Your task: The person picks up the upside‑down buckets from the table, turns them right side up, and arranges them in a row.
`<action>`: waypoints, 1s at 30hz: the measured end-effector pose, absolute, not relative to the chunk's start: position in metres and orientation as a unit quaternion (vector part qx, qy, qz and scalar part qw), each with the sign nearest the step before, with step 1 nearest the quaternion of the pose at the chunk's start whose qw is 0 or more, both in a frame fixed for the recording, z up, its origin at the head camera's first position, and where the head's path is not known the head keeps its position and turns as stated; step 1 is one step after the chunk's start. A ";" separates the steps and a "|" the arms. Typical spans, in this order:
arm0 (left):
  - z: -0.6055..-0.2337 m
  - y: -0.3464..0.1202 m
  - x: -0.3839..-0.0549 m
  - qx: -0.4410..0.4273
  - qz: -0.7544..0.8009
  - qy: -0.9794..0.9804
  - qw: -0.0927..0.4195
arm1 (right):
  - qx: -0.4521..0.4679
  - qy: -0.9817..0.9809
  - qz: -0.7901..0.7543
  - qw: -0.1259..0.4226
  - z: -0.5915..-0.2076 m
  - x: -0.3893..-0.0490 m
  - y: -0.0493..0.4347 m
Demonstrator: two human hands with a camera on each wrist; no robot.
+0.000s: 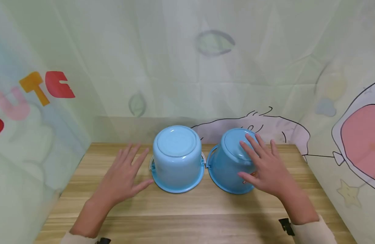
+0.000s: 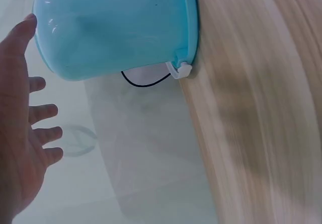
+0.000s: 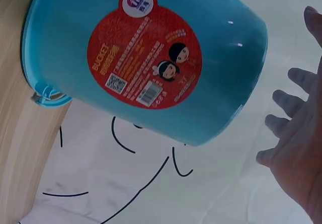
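Two blue plastic buckets stand upside down side by side on the wooden table. The left bucket (image 1: pixel 176 162) has a light handle hinged near its rim, down at the tabletop. My left hand (image 1: pixel 122 173) hovers to its left, fingers spread, holding nothing; the left wrist view shows the thumb close by the bucket's base. Over the right side of the right bucket (image 1: pixel 225 169) is my right hand (image 1: pixel 266 166), its fingers spread and holding nothing. In the right wrist view a gap lies between that hand and the bucket, whose side bears a round red label (image 3: pixel 146 50).
The wooden table (image 1: pixel 175 220) ends at the back against a pale printed cloth (image 1: pixel 163 67). Cloth walls also rise at the left and right, with printed letters on the left and a pink balloon shape (image 1: pixel 364 135) on the right.
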State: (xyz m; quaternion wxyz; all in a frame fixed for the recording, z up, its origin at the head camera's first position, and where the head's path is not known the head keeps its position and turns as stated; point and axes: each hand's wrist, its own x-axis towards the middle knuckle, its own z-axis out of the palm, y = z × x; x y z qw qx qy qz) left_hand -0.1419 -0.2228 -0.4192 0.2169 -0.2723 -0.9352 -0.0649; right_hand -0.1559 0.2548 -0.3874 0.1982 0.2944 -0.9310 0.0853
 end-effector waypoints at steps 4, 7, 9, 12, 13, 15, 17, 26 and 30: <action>-0.422 -0.224 -0.141 -0.296 -0.062 -0.923 0.237 | 0.323 -0.916 0.083 0.224 -0.388 -0.155 0.246; -0.424 -0.224 -0.141 -0.308 -0.061 -0.917 0.245 | 0.335 -0.910 0.080 0.229 -0.389 -0.154 0.240; -0.425 -0.224 -0.141 -0.313 -0.061 -0.914 0.249 | 0.344 -0.906 0.079 0.231 -0.389 -0.153 0.235; -0.427 -0.225 -0.140 -0.324 -0.067 -0.908 0.256 | 0.363 -0.899 0.080 0.234 -0.391 -0.152 0.227; -0.427 -0.225 -0.140 -0.328 -0.068 -0.906 0.258 | 0.370 -0.895 0.081 0.234 -0.392 -0.151 0.225; -0.429 -0.225 -0.140 -0.338 -0.072 -0.901 0.262 | 0.387 -0.888 0.081 0.235 -0.394 -0.151 0.220; -0.430 -0.226 -0.139 -0.348 -0.075 -0.897 0.263 | 0.404 -0.880 0.080 0.239 -0.396 -0.151 0.216; -0.440 -0.227 -0.142 -0.373 -0.075 -0.888 0.259 | 0.452 -0.854 0.088 0.241 -0.411 -0.154 0.198; -0.444 -0.227 -0.145 -0.388 -0.078 -0.880 0.262 | 0.469 -0.846 0.091 0.236 -0.423 -0.157 0.191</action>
